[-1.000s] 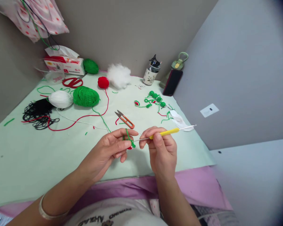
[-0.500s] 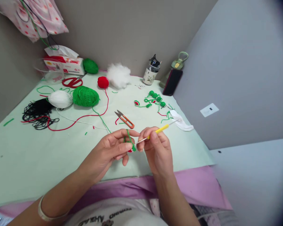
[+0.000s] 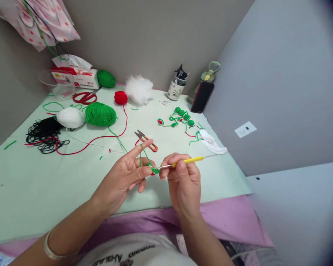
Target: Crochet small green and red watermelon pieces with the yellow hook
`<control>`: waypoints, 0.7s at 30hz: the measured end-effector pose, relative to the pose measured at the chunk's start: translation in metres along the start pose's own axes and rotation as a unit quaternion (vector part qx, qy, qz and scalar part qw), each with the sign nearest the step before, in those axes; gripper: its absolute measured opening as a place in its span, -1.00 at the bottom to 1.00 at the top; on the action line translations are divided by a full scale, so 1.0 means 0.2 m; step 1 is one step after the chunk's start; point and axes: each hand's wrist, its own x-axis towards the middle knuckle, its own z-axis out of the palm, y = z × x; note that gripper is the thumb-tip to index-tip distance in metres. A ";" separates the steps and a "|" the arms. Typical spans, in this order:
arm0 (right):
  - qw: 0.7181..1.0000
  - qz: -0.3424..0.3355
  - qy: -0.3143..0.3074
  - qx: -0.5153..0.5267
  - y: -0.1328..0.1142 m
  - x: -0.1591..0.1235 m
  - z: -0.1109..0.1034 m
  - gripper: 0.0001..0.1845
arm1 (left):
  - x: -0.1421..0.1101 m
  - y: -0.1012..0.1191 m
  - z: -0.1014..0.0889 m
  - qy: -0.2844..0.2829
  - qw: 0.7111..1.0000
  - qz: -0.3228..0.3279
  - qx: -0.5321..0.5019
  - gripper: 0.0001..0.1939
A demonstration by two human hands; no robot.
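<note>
left grip (image 3: 122,173) pinches crochet piece (image 3: 155,171), right grip (image 3: 184,183) holds yellow hook (image 3: 189,161); slack tension could let green yarn (image 3: 146,155) slip.

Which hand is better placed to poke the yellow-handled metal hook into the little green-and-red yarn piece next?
Probably the right hand: it holds the hook, pointing its metal end toward the piece. The left hand looks busy, pinching the piece and keeping thin green yarn stretched.
</note>
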 end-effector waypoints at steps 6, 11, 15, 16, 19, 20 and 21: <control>0.999 -0.006 -0.019 -0.029 0.02 -0.01 0.00 -0.80 | 0.01 0.01 0.00 -0.026 0.999 -0.002 0.031 -0.10; 0.997 -0.030 -0.018 -0.062 0.03 -0.01 0.00 -0.80 | 0.01 0.01 0.01 -0.014 0.999 0.001 0.036 -0.07; 0.995 -0.047 -0.007 -0.082 0.03 -0.01 0.01 -0.80 | 0.00 0.01 0.01 0.004 0.999 0.001 0.036 -0.11; 0.995 -0.052 -0.003 -0.089 0.02 -0.01 0.01 -0.80 | 0.00 0.01 0.02 0.010 0.999 0.001 0.033 -0.13; 0.992 -0.068 0.012 -0.104 0.02 -0.01 0.01 -0.79 | 0.00 0.01 0.03 0.022 0.999 0.003 0.024 -0.17; 0.992 -0.071 0.014 -0.106 0.02 -0.01 0.01 -0.79 | -0.01 0.01 0.03 0.024 0.999 0.004 0.023 -0.19; 0.992 -0.071 0.013 -0.108 0.02 -0.01 0.01 -0.79 | -0.01 0.01 0.03 0.024 0.999 0.005 0.024 -0.21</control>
